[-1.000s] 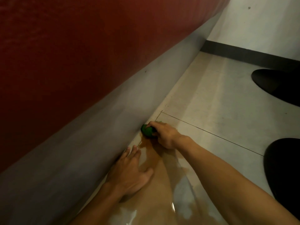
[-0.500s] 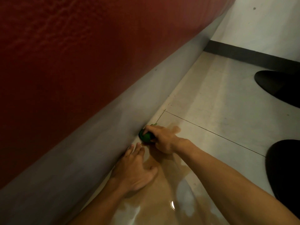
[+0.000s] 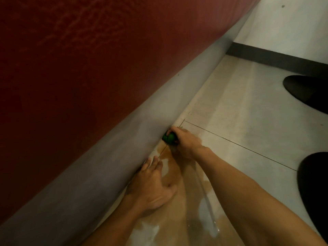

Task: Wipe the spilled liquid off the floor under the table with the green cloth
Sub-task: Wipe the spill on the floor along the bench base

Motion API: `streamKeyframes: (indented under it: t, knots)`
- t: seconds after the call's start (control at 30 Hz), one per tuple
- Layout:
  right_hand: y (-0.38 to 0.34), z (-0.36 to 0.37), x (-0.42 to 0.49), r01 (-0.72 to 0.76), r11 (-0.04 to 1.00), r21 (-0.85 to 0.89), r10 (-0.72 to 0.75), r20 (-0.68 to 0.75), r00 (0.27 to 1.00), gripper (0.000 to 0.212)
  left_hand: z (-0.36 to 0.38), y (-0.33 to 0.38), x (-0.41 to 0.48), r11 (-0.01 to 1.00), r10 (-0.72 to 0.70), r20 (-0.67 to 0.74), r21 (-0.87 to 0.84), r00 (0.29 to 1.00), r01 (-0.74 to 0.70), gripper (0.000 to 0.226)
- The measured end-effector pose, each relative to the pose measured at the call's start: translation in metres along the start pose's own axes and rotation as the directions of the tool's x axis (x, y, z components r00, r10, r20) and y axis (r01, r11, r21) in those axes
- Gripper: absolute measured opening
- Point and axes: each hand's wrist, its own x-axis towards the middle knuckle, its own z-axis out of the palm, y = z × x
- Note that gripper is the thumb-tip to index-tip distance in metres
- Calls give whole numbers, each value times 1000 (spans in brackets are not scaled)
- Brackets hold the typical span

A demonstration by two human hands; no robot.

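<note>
The left hand (image 3: 152, 189) lies nearest, flat on the wet floor (image 3: 248, 112) with its fingers straight and spread, holding nothing, the fingertips close to the grey ledge (image 3: 115, 148) beneath the red panel (image 3: 88, 68). Brown spilled liquid (image 3: 179, 224) pools around and below it. Just beyond, the right hand (image 3: 186, 141) is clenched round the bunched green cloth (image 3: 169, 137), pressing it down where tile meets ledge, at the puddle's far tip. Wiping looks under way, with most of the spill not yet taken up. The next stroke probably calls for drawing the cloth back through the pool, perhaps opened out to soak more. Farther off runs a dark skirting strip (image 3: 275, 61).
</note>
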Motion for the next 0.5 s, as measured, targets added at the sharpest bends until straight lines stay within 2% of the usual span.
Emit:
streamKeyframes:
  t: [0.13, 0.23, 0.33, 0.5]
  knots:
    - [6, 6, 12, -91, 989, 116, 102, -88, 991, 44, -1, -3, 1, 1000, 5, 27, 5, 1000, -5, 93]
    - [1, 4, 6, -106, 988, 116, 121, -126, 985, 41, -3, -2, 2, 1000, 3, 44, -7, 999, -3, 93]
    - [-8, 3, -9, -65, 994, 89, 72, -80, 994, 43, -5, 0, 3, 1000, -1, 51, -14, 999, 2, 92]
    - [-23, 6, -29, 84, 992, 98, -91, 66, 994, 46, -3, 2, 2, 998, -21, 39, -64, 999, 23, 86]
